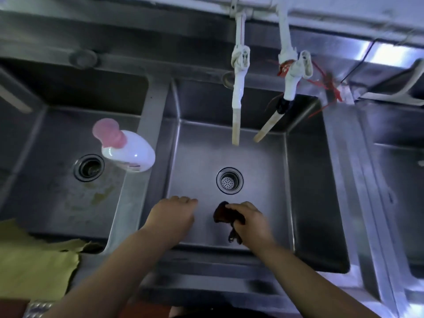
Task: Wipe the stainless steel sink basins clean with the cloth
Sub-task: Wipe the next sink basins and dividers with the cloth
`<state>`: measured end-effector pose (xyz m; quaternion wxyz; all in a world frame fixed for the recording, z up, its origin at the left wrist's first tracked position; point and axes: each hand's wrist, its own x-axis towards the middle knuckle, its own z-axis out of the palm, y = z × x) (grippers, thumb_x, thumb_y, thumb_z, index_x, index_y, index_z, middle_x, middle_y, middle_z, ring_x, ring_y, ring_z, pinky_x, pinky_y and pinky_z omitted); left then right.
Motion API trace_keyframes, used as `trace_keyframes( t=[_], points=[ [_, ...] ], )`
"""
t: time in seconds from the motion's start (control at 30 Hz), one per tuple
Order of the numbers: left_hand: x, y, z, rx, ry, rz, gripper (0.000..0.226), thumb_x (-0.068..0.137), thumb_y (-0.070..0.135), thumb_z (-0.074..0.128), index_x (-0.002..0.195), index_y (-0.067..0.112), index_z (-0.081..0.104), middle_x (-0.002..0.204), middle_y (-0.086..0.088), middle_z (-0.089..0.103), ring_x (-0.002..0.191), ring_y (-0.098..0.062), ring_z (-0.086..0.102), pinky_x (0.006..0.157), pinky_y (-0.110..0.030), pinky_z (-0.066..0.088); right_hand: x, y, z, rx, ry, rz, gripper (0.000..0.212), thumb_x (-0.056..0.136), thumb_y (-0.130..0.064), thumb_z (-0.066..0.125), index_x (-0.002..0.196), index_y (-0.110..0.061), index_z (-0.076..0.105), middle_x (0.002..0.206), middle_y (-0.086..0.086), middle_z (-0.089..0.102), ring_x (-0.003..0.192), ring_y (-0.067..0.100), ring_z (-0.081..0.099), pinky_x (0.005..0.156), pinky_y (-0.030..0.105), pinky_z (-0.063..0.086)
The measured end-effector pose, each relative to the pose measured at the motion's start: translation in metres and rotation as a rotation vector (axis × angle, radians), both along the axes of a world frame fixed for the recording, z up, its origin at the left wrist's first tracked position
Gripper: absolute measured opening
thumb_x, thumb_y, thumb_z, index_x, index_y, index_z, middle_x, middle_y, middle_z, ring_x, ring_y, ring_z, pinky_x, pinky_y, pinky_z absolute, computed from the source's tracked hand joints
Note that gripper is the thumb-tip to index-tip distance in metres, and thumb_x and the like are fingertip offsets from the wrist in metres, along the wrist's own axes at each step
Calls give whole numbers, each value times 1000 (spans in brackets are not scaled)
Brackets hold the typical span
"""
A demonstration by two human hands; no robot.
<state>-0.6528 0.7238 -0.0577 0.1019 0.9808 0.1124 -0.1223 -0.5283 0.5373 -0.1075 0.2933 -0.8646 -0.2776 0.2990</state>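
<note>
Inside the middle basin (305,180), right hand (251,222) grips dark cloth (223,214).

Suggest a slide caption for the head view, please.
Right hand grips dark cloth in middle basin; left hand alongside.

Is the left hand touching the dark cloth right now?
Apart. In the head view the left hand sits to the left of the dark cloth, with bare basin floor showing between them; only the right hand grips the cloth.
</note>
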Motion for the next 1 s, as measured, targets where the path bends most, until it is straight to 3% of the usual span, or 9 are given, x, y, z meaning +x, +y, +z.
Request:
trace_keyframes(
  t=[0.07, 0.13, 0.27, 0.43, 0.57, 0.63, 0.8, 0.93, 1.0],
  points=[
    [-7, -7, 20, -55, -92, 93, 16, 74, 22, 56, 87, 14, 60, 75, 1, 62, 64, -23, 63, 46, -30, 47, -14, 8, 20, 109, -6, 21, 51, 79, 10, 57, 118, -21, 66, 102, -6, 56, 85, 12, 60, 84, 20, 50],
    [-10, -15, 40, -115, -36, 220, 17, 91, 24, 45, 105, 14, 49, 96, -3, 60, 90, -26, 58, 65, -33, 42, -24, 13, 36, 207, 12, 39, 50, 80, 10, 59, 118, -22, 66, 102, -7, 57, 85, 12, 62, 82, 28, 54],
    [-23, -31, 69, -291, -92, 460, 15, 93, 33, 43, 100, 21, 47, 90, 0, 59, 82, -21, 53, 68, -35, 44, -42, 24, 60, 345, -42, 99, 51, 80, 7, 63, 119, -25, 66, 101, -7, 60, 83, 13, 62, 77, 33, 55],
    [-67, -42, 96, -310, -208, 786, 37, 93, 37, 51, 127, 26, 49, 114, 4, 62, 102, -19, 58, 77, -31, 45, -77, 46, 90, 453, -114, 285, 46, 81, 0, 62, 120, -24, 64, 105, -6, 63, 93, 9, 61, 82, 28, 51],
    [-115, -34, 116, -450, -335, 1129, 33, 87, 45, 59, 110, 21, 52, 97, 5, 61, 84, -15, 58, 69, -31, 45, -117, 68, 120, 471, -116, 434, 46, 80, -12, 54, 124, -24, 60, 114, -5, 62, 106, 11, 54, 87, 10, 38],
    [-141, -23, 123, -408, -315, 1182, 33, 85, 50, 58, 93, 18, 56, 86, 2, 63, 77, -16, 59, 68, -35, 47, -140, 82, 135, 478, -132, 525, 49, 80, -13, 52, 128, -22, 58, 120, -1, 61, 110, 11, 51, 88, 4, 31],
    [-205, 2, 147, -373, -383, 1158, 26, 87, 41, 58, 68, 24, 55, 66, 3, 60, 66, -18, 59, 58, -32, 44, -196, 123, 160, 524, -218, 696, 54, 79, -12, 48, 131, -18, 55, 121, 3, 61, 111, 14, 48, 90, 20, 37],
    [-261, 33, 169, -294, -545, 1115, 29, 87, 30, 62, 64, 29, 44, 64, 9, 51, 61, -7, 49, 52, -26, 33, -249, 168, 166, 550, -311, 725, 57, 79, -8, 51, 137, -11, 49, 122, 11, 59, 112, 20, 48, 89, 32, 44],
    [-291, 55, 179, -272, -548, 1083, 26, 87, 29, 62, 67, 26, 45, 65, 9, 50, 63, -10, 49, 53, -28, 32, -280, 191, 175, 548, -300, 727, 65, 81, -3, 55, 143, -9, 38, 130, 13, 52, 118, 23, 44, 92, 36, 45]
  ],
)
